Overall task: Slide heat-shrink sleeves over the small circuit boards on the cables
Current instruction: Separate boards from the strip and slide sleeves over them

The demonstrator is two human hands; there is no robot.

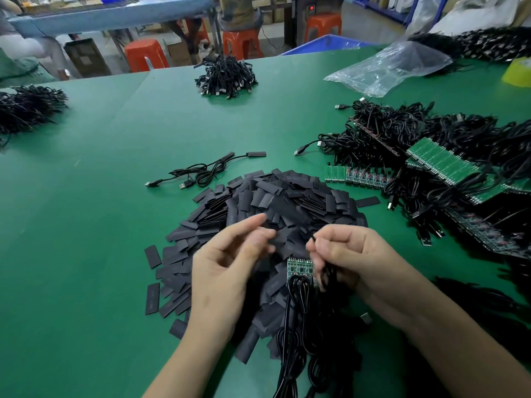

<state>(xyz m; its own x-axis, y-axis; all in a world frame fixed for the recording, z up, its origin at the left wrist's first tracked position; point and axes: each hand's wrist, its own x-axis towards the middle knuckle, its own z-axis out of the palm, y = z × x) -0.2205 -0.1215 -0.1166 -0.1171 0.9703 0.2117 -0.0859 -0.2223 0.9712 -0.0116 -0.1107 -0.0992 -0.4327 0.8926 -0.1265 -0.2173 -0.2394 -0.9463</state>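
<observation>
My right hand (344,254) is curled tight. Its thumb and forefinger pinch a thin black cable (288,334) just above a small green strip of circuit boards (300,268). My left hand (227,268) hovers just beside it, fingers loosely extended and blurred; I cannot tell whether they hold anything. Both hands are over the heap of flat black heat-shrink sleeves (287,196) on the green table mat (86,254). More green board panels with black cables (445,162) lie piled to the right.

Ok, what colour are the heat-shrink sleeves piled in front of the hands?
The sleeves are matte black, clearest in the head view.
</observation>
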